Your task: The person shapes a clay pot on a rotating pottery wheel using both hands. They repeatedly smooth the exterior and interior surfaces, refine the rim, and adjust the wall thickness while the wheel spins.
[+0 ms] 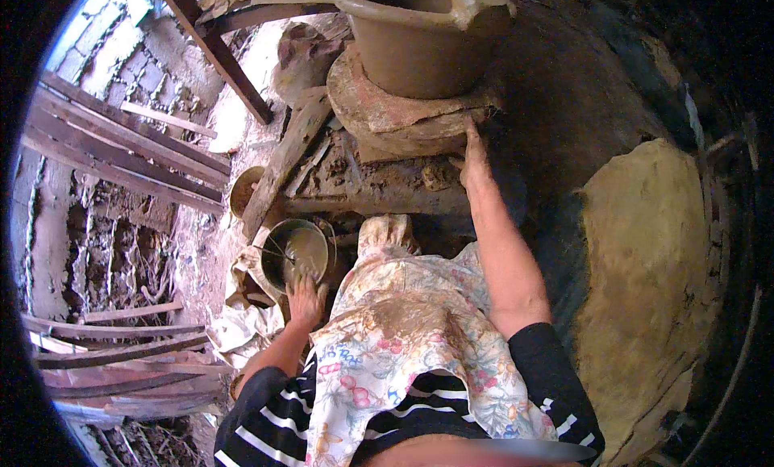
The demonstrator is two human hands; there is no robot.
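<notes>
A large wet clay pot (415, 60) stands on a round, mud-caked turntable (395, 124) in front of me. On the pot's right rim sits a thick lump of clay (477, 6). My right hand (476, 156) lies against the turntable's right edge, fingers stretched out and holding nothing. Low on the left is a dark bucket (272, 261) of murky water (306, 253). My left hand (306, 300) is at its near rim with fingers apart, the tips reaching over the inside. Whether they touch the water, I cannot tell.
A weathered plank (286, 160) slants between bucket and turntable, with a small bowl (244, 191) beside it. Wooden bars (129, 140) run along the left. A mud-stained floral apron (403, 306) covers my lap. At the right lies a large yellowish sheet (645, 289).
</notes>
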